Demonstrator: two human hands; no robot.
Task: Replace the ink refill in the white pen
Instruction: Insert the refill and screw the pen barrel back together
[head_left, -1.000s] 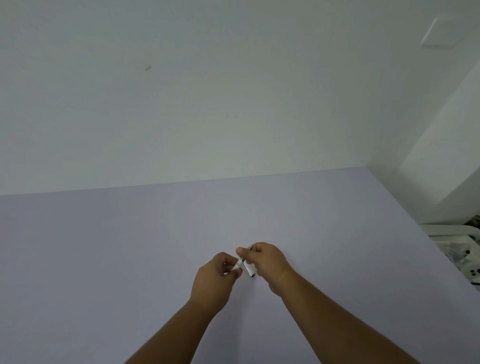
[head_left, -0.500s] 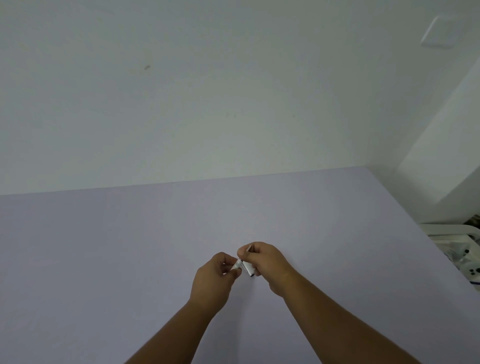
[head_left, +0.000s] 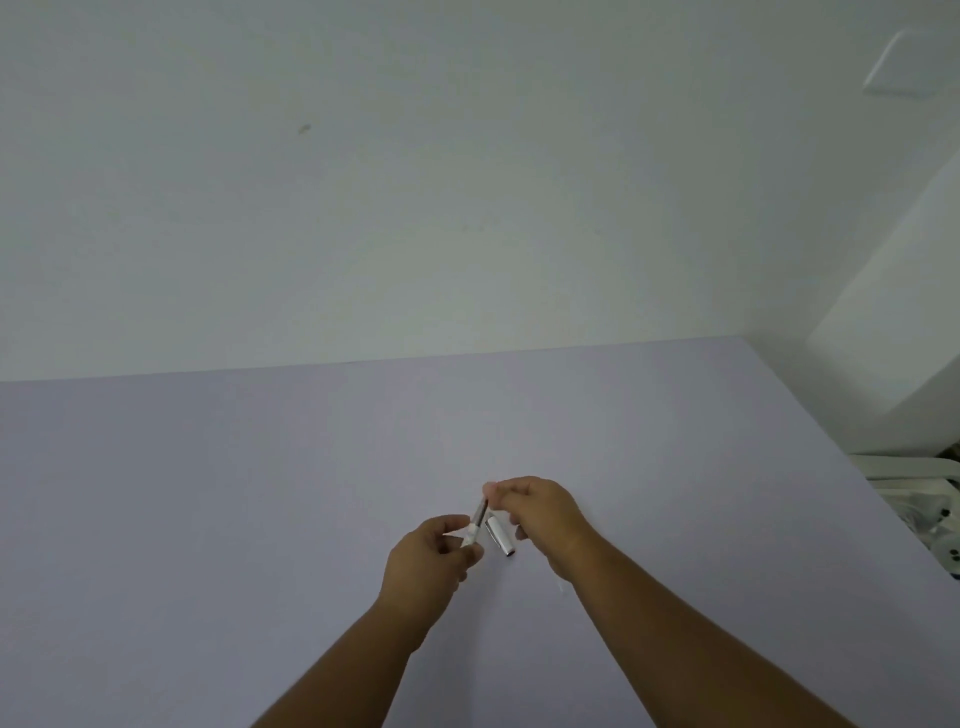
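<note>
My left hand (head_left: 434, 558) pinches the white front section of the pen (head_left: 471, 535), from which a thin dark ink refill (head_left: 481, 512) sticks up and to the right. My right hand (head_left: 543, 512) grips the top end of that refill between thumb and forefinger. The white pen barrel (head_left: 500, 538) is also in my right hand, its open dark end pointing down and to the right, apart from the front section. Both hands hover just above the lilac table (head_left: 208, 493).
A plain white wall rises behind the table's far edge. Past the table's right edge, white plastic items (head_left: 930, 499) lie lower down. A white panel (head_left: 906, 62) is fixed high on the wall at the right.
The pen has come apart: the barrel has separated from the front section, exposing the refill. My right hand has moved slightly up and right; my left hand stays put.
</note>
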